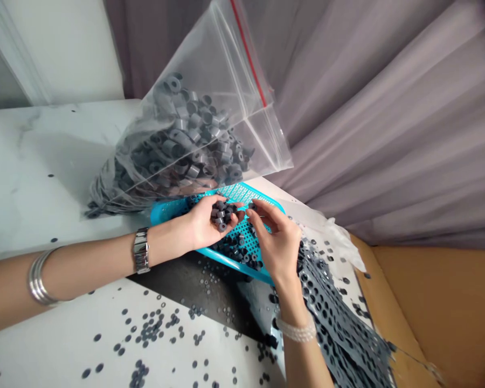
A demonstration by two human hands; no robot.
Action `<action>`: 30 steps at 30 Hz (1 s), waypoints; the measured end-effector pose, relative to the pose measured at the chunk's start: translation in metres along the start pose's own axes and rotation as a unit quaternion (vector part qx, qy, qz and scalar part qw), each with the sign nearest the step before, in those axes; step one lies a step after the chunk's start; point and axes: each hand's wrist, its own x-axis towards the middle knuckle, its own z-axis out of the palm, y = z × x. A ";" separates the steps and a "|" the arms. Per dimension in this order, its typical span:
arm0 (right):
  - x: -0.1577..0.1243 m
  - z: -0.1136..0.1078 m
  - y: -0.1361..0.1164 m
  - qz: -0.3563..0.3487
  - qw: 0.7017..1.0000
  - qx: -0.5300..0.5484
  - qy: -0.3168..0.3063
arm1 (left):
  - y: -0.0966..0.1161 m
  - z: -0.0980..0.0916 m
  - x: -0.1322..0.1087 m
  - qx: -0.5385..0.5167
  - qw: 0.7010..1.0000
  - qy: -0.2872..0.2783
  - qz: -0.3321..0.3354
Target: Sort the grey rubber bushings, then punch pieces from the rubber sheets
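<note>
My left hand (pixel 204 222) is cupped palm-up over a turquoise perforated tray (pixel 242 194) and holds a small heap of grey rubber rings (pixel 222 213). My right hand (pixel 277 240) reaches in from the right, its fingertips pinched together at the edge of that heap; what they grip is too small to make out. More grey rings (pixel 236 250) lie loose in the tray beneath both hands. A steel watch (pixel 141 250) is on my left wrist, a pearl bracelet (pixel 297 331) on my right.
A clear zip bag (pixel 194 134) full of grey rings leans behind the tray. Punched grey rubber strips (pixel 339 323) pile at the right. Small grey discs (pixel 149 326) scatter over the white marble table (pixel 44 178). A brown cardboard surface (pixel 440 307) and grey curtain (pixel 388 124) bound the right side.
</note>
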 end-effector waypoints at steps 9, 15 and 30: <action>0.003 0.004 -0.002 0.054 0.988 0.128 0.064 | 0.000 0.002 -0.003 -0.003 1.000 0.003 0.015; 0.009 0.005 0.012 0.356 0.800 0.482 0.029 | 0.002 0.001 0.000 -0.012 0.999 0.011 0.035; -0.009 0.016 -0.025 0.050 0.982 -0.106 -0.150 | 0.002 0.004 -0.006 0.025 0.998 -0.011 0.063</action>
